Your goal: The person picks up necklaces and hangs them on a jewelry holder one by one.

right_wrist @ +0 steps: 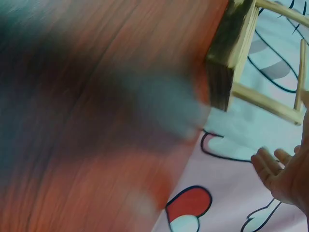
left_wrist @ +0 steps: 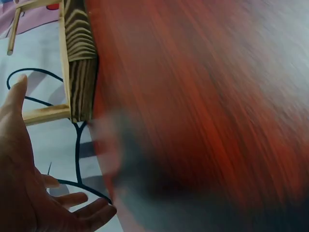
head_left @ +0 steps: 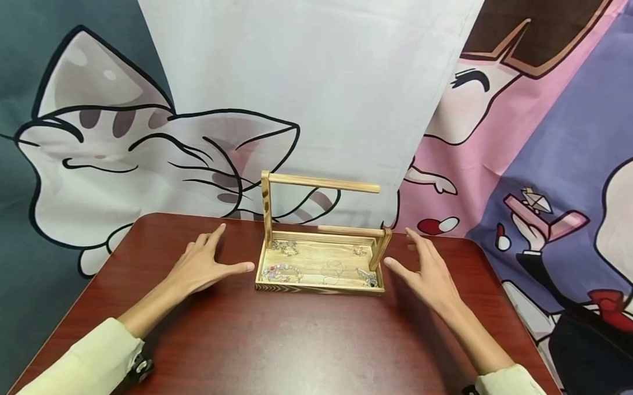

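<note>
A wooden jewelry stand (head_left: 318, 289) with a shallow tray base sits toward the back of the table. A taller post at its left bears a long upper bar (head_left: 324, 182); a shorter post (head_left: 380, 250) at the right bears a lower bar (head_left: 349, 230). In the tray lie a beaded bracelet (head_left: 282, 268), thin hoops (head_left: 332, 269) and small jewelry pieces (head_left: 367, 276) in the corners. My left hand (head_left: 201, 264) hovers left of the stand, thumb and fingers spread apart. On the other side, my right hand (head_left: 422, 271) is likewise spread, thumb near the tray. Neither hand holds anything.
The reddish-brown table (head_left: 311, 348) extends in front of the stand. Close behind its back edge hangs a printed cloth (head_left: 321, 75) with cartoon figures. Pale sleeves and dark wrist straps show on both forearms.
</note>
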### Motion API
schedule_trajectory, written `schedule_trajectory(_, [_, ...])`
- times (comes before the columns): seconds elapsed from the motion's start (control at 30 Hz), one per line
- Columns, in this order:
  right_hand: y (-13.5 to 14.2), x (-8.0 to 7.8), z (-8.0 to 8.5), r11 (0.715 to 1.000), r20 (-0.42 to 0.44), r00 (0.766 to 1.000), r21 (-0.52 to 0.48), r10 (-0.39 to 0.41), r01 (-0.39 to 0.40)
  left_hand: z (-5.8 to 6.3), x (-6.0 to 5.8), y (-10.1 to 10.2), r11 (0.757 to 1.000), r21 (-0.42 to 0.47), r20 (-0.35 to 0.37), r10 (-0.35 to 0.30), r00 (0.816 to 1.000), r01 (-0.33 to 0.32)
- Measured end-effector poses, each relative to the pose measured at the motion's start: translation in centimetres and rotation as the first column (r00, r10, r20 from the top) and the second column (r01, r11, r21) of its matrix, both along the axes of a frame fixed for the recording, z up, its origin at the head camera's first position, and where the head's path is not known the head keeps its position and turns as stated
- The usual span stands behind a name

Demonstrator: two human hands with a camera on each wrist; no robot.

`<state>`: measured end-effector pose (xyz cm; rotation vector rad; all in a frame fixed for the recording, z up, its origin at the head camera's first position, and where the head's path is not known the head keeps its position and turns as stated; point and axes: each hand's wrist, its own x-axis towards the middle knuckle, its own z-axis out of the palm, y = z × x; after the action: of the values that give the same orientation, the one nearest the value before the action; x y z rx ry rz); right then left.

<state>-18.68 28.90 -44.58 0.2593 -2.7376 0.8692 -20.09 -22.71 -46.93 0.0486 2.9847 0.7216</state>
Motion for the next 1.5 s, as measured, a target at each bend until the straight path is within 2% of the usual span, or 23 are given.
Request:
schedule_trajectory(0.1, [-1.1,0.0,0.1,0.998,-0.125,0.992,-0.055,0.031,-0.038,0.3,-0.2,0.7,0.997,0.074,0.043,-0.004,0.999,0.001])
schedule_trajectory(0.2, [-2.1,0.1,0.3,0.993,-0.227,0.971,-0.064,0.081,-0.098,0.5,-0.5,1.3,0.988,0.156,0.075,-0.015,0.997,0.003])
schedule_trajectory(0.3, [-3.2,-0.1,0.1,0.982,-0.287,0.943,-0.034,0.167,-0.185,0.5,-0.8,1.9,0.977,0.215,0.104,-0.014,0.994,-0.008])
schedule_trajectory(0.4, [-4.4,-0.3,-0.3,0.962,-0.311,0.915,0.000,0.258,-0.272,0.3,-1.0,2.4,0.957,0.289,0.144,-0.011,0.989,-0.031])
schedule_trajectory(0.53, [-6.0,-0.6,-0.9,0.943,-0.265,0.908,0.022,0.324,-0.331,-0.1,-1.2,3.0,0.922,0.382,0.186,-0.013,0.982,-0.060])
schedule_trajectory(0.73, [-7.7,-1.0,-1.6,0.935,-0.137,0.926,0.015,0.353,-0.354,-0.7,-1.3,3.7,0.915,0.394,0.199,0.008,0.980,-0.087])
schedule_trajectory(0.8, [-8.1,-1.1,-1.8,0.935,-0.108,0.929,0.008,0.354,-0.355,-0.7,-1.3,3.8,0.904,0.415,0.210,0.009,0.978,-0.098])
schedule_trajectory(1.0, [-9.2,-1.4,-2.2,0.939,-0.030,0.938,-0.007,0.344,-0.345,-0.5,-1.4,4.4,0.833,0.538,0.260,-0.019,0.965,-0.128])
schedule_trajectory(1.13, [-9.6,-1.6,-2.5,0.943,0.011,0.943,-0.013,0.334,-0.334,-0.5,-1.5,4.9,0.799,0.582,0.294,-0.035,0.955,-0.150])
schedule_trajectory(1.37, [-10.2,-2.0,-3.2,0.940,0.043,0.939,-0.020,0.342,-0.341,-0.9,-2.2,5.5,0.777,0.601,0.327,-0.023,0.945,-0.189])
schedule_trajectory(1.5, [-10.8,-2.1,-3.4,0.935,0.058,0.933,-0.025,0.355,-0.354,-0.9,-2.6,5.9,0.769,0.608,0.359,-0.043,0.932,-0.199])
